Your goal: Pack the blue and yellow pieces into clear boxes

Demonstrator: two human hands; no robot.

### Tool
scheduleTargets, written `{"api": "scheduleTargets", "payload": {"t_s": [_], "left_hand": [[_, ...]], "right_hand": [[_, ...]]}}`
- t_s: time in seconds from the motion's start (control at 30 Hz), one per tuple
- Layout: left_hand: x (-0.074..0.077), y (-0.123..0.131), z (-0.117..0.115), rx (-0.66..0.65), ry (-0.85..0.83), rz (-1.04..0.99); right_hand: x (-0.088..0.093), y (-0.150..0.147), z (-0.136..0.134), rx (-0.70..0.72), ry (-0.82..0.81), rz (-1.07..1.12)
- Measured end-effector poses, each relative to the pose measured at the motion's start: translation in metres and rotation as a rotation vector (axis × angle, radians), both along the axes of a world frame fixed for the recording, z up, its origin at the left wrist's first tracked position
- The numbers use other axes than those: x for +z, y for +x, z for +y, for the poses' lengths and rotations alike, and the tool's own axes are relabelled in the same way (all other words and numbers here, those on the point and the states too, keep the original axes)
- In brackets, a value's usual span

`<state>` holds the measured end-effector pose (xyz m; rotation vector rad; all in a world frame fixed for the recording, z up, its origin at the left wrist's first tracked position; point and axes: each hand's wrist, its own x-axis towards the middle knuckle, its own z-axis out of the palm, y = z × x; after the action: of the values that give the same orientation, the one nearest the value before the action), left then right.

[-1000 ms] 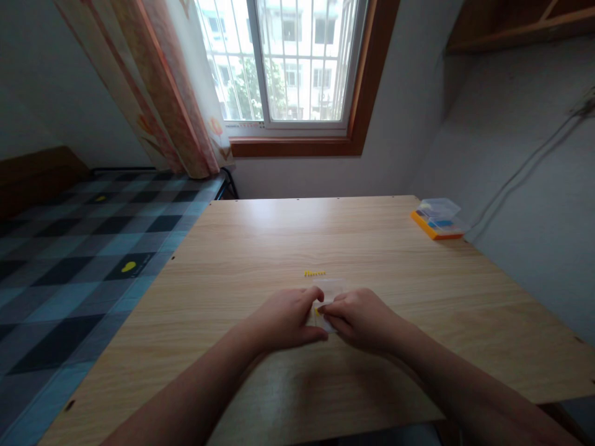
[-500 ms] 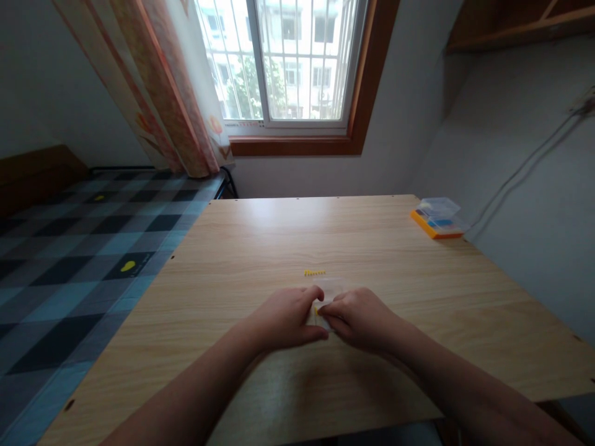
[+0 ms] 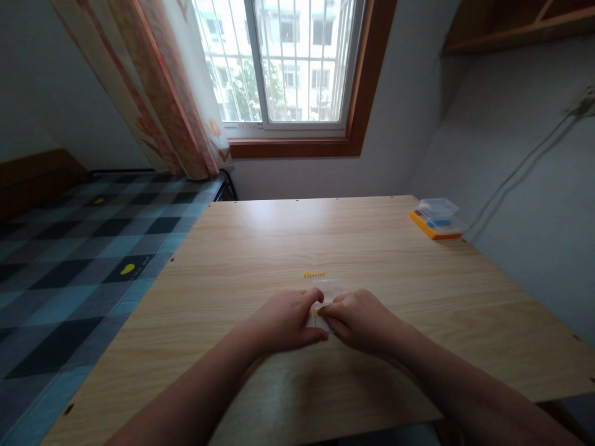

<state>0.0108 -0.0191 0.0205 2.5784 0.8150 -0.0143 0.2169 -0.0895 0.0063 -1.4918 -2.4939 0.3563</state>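
A small clear plastic box (image 3: 331, 285), seemingly with its lid raised, lies on the table between my hands. My left hand (image 3: 289, 319) curves round its left side, index finger above and thumb below, gripping it. The fingertips of my right hand (image 3: 361, 319) are pinched together over the box, at a tiny yellow piece (image 3: 316, 313). What that piece is exactly is too small to tell. Just beyond the box lies a short row of small yellow pieces (image 3: 315, 274). My fingers hide much of the box's inside.
The wooden table (image 3: 223, 248) carries an orange-based case (image 3: 437, 220) with a clear lid and blue contents at its far right corner. A checked bed (image 3: 93, 260) stands to the left. Beyond the table are a window (image 3: 302, 68) and a curtain (image 3: 162, 93).
Both hands stay almost where they were. The right fingertips have shifted only very slightly at the yellow piece; the whole view has tilted a little.
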Motion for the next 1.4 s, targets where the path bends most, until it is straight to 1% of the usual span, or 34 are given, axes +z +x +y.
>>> {"api": "scheduleTargets", "payload": {"t_s": [0.23, 0.53, 0.7, 0.77, 0.87, 0.93, 1.03, 1.07, 1.1, 1.23, 1.3, 1.4], "left_hand": [[0.003, 0.002, -0.001, -0.010, 0.021, 0.011], [0.000, 0.000, 0.000, -0.020, 0.037, 0.004], [0.002, 0.000, -0.001, -0.040, 0.051, -0.001], [0.005, -0.002, 0.000, -0.067, 0.053, -0.033], [0.010, -0.009, 0.007, -0.108, 0.079, -0.168], [0.010, -0.014, 0.016, -0.060, 0.143, -0.266], [0.001, -0.018, 0.033, 0.166, 0.293, -0.299], [-0.003, -0.018, 0.038, 0.218, 0.328, -0.294], [-0.008, -0.018, 0.043, 0.234, 0.360, -0.295], [-0.025, -0.011, 0.053, 0.162, 0.405, -0.230], [-0.029, -0.008, 0.055, 0.142, 0.405, -0.205], [-0.030, -0.006, 0.057, 0.137, 0.399, -0.197]], "right_hand": [[0.000, -0.001, 0.000, -0.015, 0.002, -0.013], [-0.001, -0.001, 0.000, -0.012, 0.001, -0.008], [-0.001, 0.000, 0.000, -0.011, 0.003, -0.005], [-0.002, 0.000, 0.000, -0.004, 0.014, 0.003], [-0.003, -0.001, 0.000, -0.001, 0.026, 0.000], [-0.002, -0.001, -0.001, -0.002, 0.028, -0.017], [-0.001, -0.003, -0.002, 0.001, 0.030, -0.044], [0.000, -0.003, -0.002, 0.001, 0.034, -0.051], [0.000, -0.004, -0.003, -0.002, 0.040, -0.055], [0.000, -0.005, -0.005, -0.018, 0.061, -0.052], [0.001, -0.004, -0.005, -0.021, 0.070, -0.044], [0.001, -0.004, -0.006, -0.020, 0.079, -0.029]]}}
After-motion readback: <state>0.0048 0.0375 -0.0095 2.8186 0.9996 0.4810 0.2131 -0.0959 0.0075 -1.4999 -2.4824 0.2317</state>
